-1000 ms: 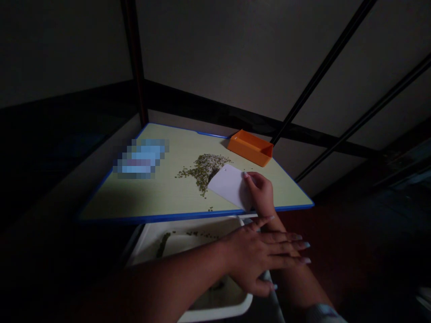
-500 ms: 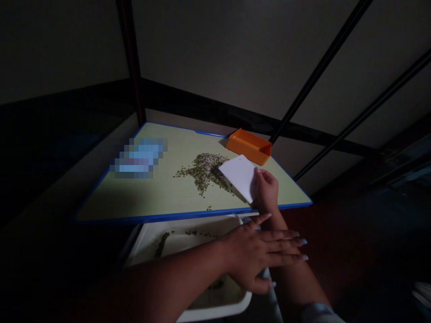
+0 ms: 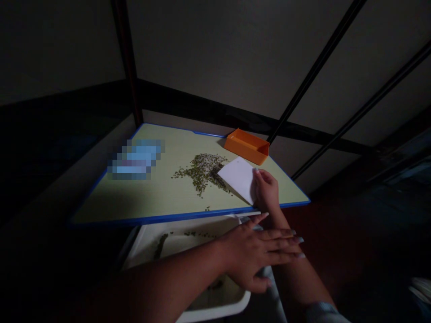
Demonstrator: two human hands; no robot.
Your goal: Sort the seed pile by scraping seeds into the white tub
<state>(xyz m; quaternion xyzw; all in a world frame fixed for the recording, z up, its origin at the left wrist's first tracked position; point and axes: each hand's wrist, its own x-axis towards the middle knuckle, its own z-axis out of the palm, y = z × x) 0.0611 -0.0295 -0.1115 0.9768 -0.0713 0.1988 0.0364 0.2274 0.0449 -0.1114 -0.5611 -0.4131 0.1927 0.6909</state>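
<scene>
The right hand (image 3: 266, 190) grips a white plastic scraper (image 3: 237, 179), pointing left, its long axis running from the hand into the green seeds (image 3: 202, 172). The left hand (image 3: 257, 255) lies open above a white tray (image 3: 182, 244).

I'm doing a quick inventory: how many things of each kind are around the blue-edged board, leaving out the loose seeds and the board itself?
White plastic scraper: 1
Orange tray: 1
White tub: 1
Pixelated blue patch: 1 (contents unclear)
Total: 4
</scene>
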